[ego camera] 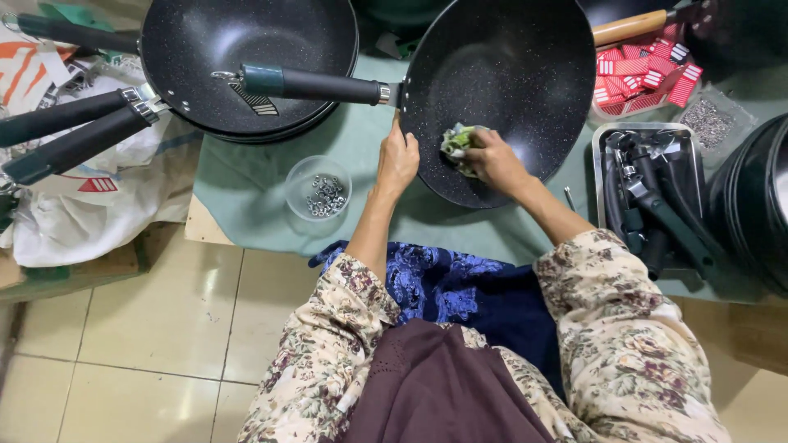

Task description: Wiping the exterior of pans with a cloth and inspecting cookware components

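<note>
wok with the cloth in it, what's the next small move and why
Probably sweep the cloth further across the wok bowl. The right hand presses it near the lower rim only, the rest of the speckled surface lies beyond it, and the left hand steadies the rim by the handle.

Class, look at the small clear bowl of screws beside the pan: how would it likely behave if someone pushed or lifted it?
The bowl looks thin and light, so a push would probably slide it on the green cloth. Its loose screws would likely shift and rattle. Being shallow and wide, it seems unlikely to tip, though a jerk could spill screws.
</note>
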